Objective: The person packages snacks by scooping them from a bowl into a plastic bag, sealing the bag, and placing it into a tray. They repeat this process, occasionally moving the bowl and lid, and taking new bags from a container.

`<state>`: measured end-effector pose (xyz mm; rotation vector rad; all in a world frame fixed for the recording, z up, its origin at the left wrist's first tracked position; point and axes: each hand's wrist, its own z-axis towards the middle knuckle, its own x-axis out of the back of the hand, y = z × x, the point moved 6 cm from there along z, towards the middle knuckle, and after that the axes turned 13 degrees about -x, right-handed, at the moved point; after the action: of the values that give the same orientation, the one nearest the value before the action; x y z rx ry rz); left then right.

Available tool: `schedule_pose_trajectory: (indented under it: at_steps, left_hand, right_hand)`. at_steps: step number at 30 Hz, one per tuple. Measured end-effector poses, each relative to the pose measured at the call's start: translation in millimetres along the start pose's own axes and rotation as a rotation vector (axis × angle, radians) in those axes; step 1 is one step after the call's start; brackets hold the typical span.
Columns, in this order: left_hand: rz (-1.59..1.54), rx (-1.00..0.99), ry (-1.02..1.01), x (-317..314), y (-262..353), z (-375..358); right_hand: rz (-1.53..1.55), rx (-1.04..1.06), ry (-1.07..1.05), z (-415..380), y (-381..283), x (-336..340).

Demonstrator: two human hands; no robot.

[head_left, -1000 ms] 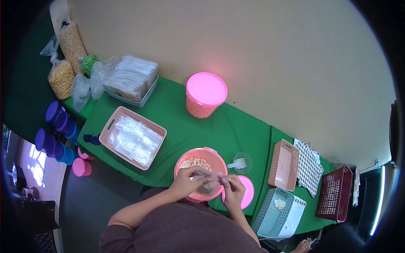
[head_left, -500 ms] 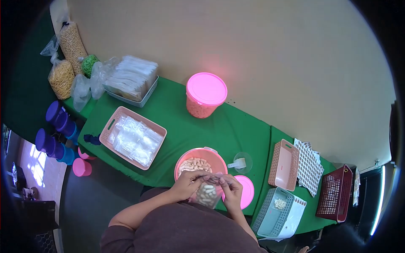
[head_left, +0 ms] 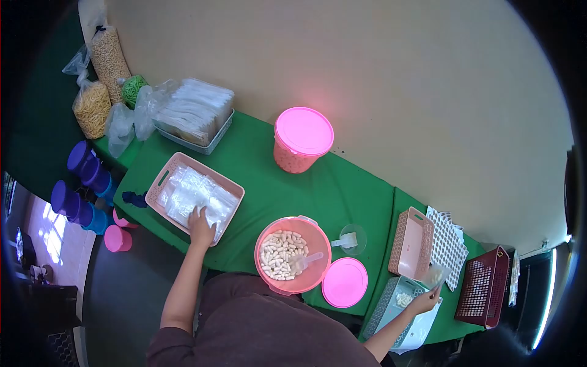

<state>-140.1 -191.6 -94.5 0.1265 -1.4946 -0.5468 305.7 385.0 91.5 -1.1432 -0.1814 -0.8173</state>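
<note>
My left hand [head_left: 201,227] reaches into the pink basket, its spread fingers touching the clear plastic bags [head_left: 194,194]. Over at the right, my right hand [head_left: 425,300] pinches a small filled clear bag [head_left: 435,276] by its edge, near the corner between the empty pink basket [head_left: 411,243] and the grey-blue basket [head_left: 385,312]. White pieces [head_left: 403,299] lie in that grey-blue basket. In front of my body is an open pink tub [head_left: 320,278] holding white oblong pieces [head_left: 282,252] and a clear scoop [head_left: 306,262].
A pink lid [head_left: 345,282] and a clear dish with a white scoop [head_left: 348,239] lie right of the tub. A lidded pink bucket [head_left: 304,140] stands at the back. Printed sheets [head_left: 446,241] and a maroon basket [head_left: 483,287] are at the right.
My hands have parted from above the tub. The left moved to the basket of bags; the right carried the filled bag to the right. The tub's contents and scoop now show.
</note>
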Motion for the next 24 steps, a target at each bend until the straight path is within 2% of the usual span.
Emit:
schedule_pose_trajectory:
  at_steps: [1, 3, 4, 7, 9, 11, 12, 14, 16, 17, 19, 20, 22, 23, 24]
  left_hand:
    - [0.111, 0.100, -0.061, -3.9, -8.9, -4.9]
    - [0.144, 0.099, -0.102, -7.8, -8.6, -5.4]
    - [0.179, 0.103, -0.143, -10.6, -9.5, -7.0]
    - [0.127, 0.228, -0.247, 18.2, 18.3, -3.4]
    - [0.130, 0.237, -0.172, 23.1, 16.0, -0.4]
    - [0.131, 0.232, -0.102, 26.7, 12.9, 7.5]
    - [0.070, 0.255, -0.076, 29.1, 5.4, 11.3]
    - [0.019, 0.282, -0.049, 35.1, -5.9, 11.0]
    - [0.049, 0.126, 0.151, 51.4, -2.2, 12.7]
    - [0.049, 0.126, 0.156, 54.0, -0.8, 12.2]
    - [0.053, -0.052, 0.445, 81.1, 21.4, 6.5]
    - [0.053, -0.053, 0.444, 96.0, 34.9, 5.3]
    - [-0.902, -0.039, 0.213, 106.5, 73.1, 6.6]
    - [-1.037, -0.097, 0.164, 106.4, 95.4, 2.0]
    - [-0.956, -0.169, 0.085, 111.1, 120.8, -6.2]
  right_hand:
    - [-0.001, 0.001, 0.002, 9.4, 27.6, -0.9]
    - [-0.189, 0.061, -0.140, 18.2, 78.0, -26.8]
    - [-0.578, -0.078, -0.122, 4.8, 88.3, -30.7]
    - [-0.549, -0.075, -0.233, -2.8, 141.7, -62.8]
    - [-0.560, -0.083, -0.285, -22.2, 117.3, -71.2]
    - [-0.399, 0.058, -0.340, -42.6, 81.3, -81.0]
    - [-0.402, 0.050, -0.340, -48.4, 67.5, -82.9]
    - [-0.212, 0.109, -0.373, -61.4, 31.2, -86.5]
    - [-0.180, 0.141, -0.374, -73.5, 0.7, -88.5]
    - [-0.150, 0.178, -0.366, -79.6, -19.2, -87.0]
    - [-0.062, 0.167, -0.385, -101.9, -62.1, -78.6]
    - [0.082, 0.158, -0.488, -114.3, -79.5, -79.3]
    - [0.294, 0.128, -0.735, -145.4, -113.0, -81.8]
    - [0.363, 0.108, -0.882, -164.7, -130.2, -82.4]
    - [0.460, 0.044, -1.078, -187.8, -150.5, -79.8]
